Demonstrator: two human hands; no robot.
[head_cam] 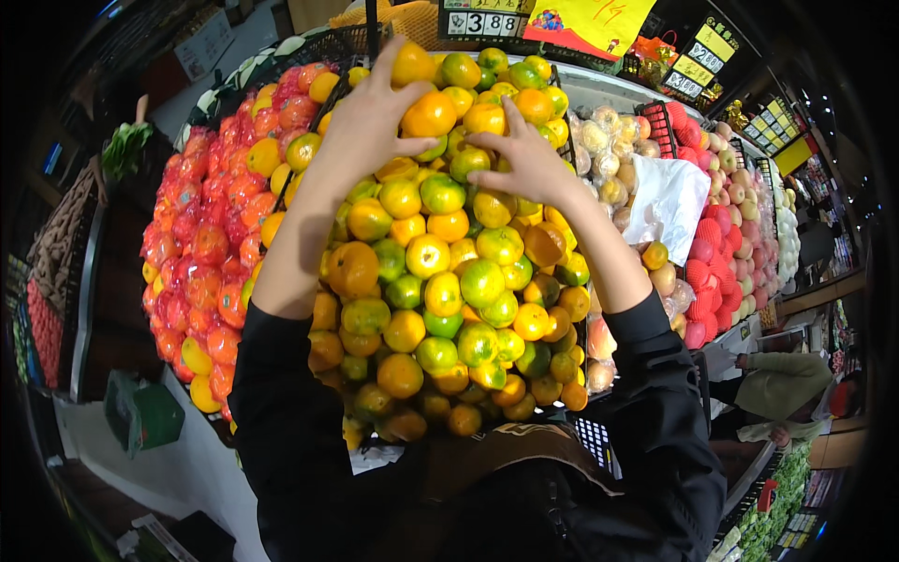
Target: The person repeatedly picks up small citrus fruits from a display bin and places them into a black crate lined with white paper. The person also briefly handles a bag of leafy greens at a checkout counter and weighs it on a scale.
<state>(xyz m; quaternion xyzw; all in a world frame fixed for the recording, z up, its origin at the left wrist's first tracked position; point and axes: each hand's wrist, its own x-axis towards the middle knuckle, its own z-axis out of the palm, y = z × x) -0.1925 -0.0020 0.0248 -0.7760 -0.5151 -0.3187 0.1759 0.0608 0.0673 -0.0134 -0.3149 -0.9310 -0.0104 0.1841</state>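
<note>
Orange and green-skinned mandarins [442, 295] lie heaped in front of me. My left hand [369, 116] reaches over the far left of the heap, fingers spread around an orange mandarin [429, 113]; the fingertips touch the fruit there, and whether they grip one is not clear. To its right, my right hand [530, 154] rests on the upper part of the heap with its fingers apart, the tips against a greenish mandarin [470, 164] and the fruit beside it. Both palms face down and hide some fruit.
Film-wrapped red-orange fruit [211, 242] is piled on the left. Wrapped pale fruit [605, 140], a white plastic bag [667, 204] and apples in red foam nets [709, 281] lie on the right. Price signs [484, 24] stand behind. A person [786, 386] is at the far right.
</note>
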